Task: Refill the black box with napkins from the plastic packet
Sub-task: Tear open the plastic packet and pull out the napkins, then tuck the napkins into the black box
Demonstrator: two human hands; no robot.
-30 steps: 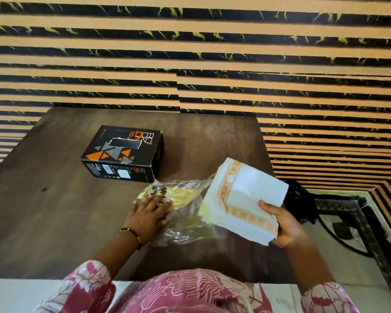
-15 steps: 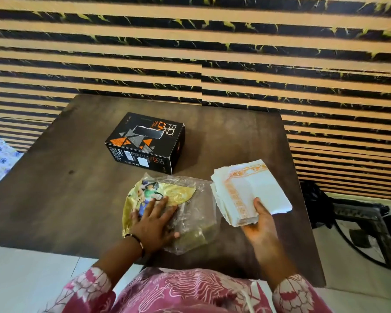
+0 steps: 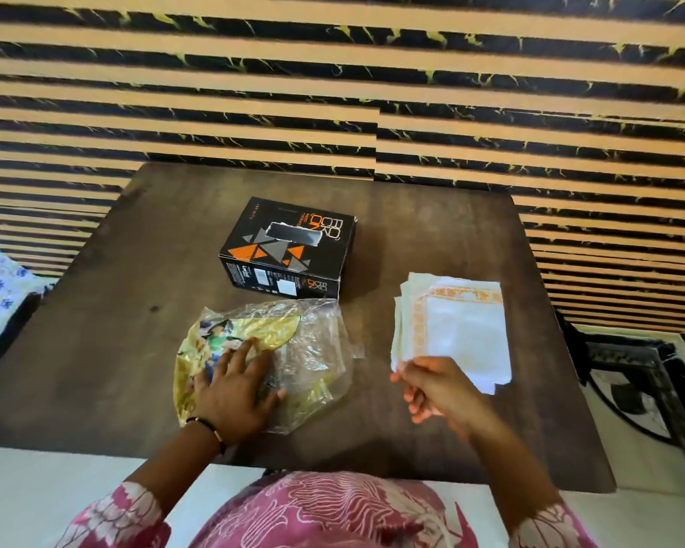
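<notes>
Pressing my flat, open left hand [image 3: 234,393] on the plastic packet [image 3: 309,350], I pinch the napkins [image 3: 451,326] with my right hand [image 3: 436,389], at 4 o'clock from the black box [image 3: 289,251].

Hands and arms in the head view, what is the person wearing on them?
Both forearms are bare, with pink sleeves printed in white florals ending near the elbows. The left hand has a thin dark band with a small light bead at the wrist. The right hand shows no band or ring that can be made out. No gloves on either.
</notes>
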